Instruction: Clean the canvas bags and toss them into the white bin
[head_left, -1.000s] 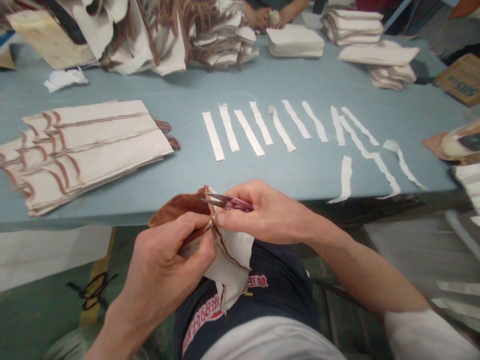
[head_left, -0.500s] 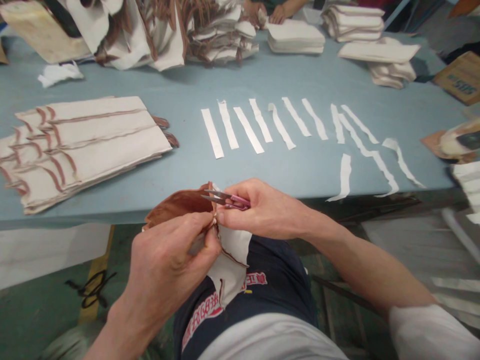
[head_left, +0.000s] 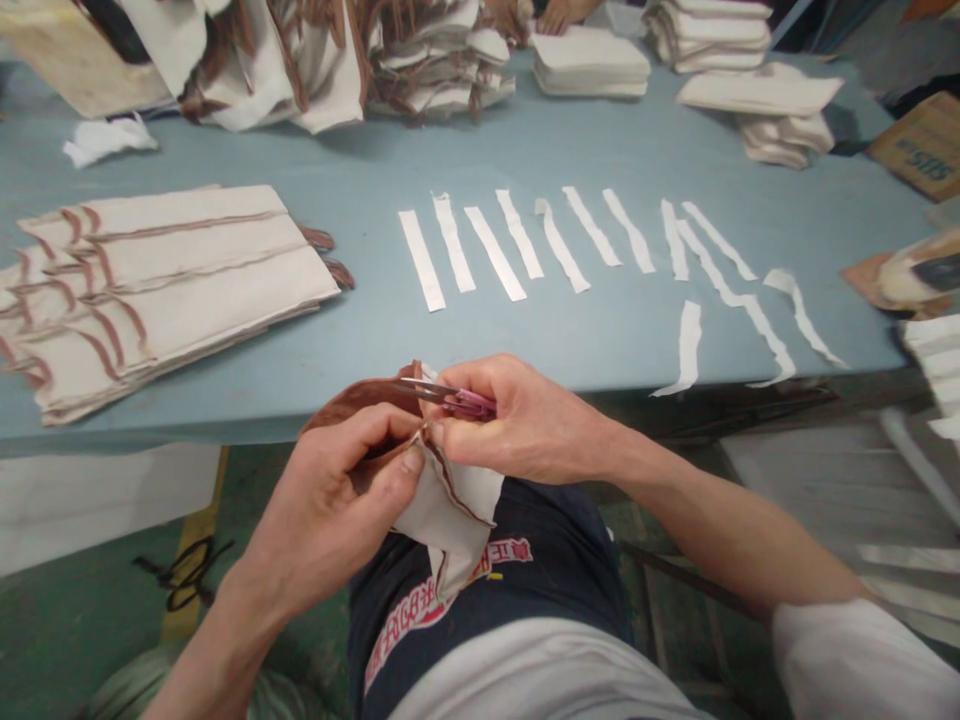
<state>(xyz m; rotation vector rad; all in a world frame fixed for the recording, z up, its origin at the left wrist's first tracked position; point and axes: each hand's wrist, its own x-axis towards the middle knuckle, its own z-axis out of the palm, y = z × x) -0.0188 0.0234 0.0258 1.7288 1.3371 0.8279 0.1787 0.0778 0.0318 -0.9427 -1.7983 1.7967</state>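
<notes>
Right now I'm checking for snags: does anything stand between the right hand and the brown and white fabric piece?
Nothing visible does. The right hand, holding the scissors, touches the fabric piece, close to where the left hand pinches it.

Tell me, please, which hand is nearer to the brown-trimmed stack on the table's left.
Left: the left hand is on the near side of the stack, toward its right end; the right hand is farther right.

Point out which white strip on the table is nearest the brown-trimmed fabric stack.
The leftmost white strip, the straight one at the row's end beside the brown-trimmed fabric stack; every other strip lies farther right.
</notes>
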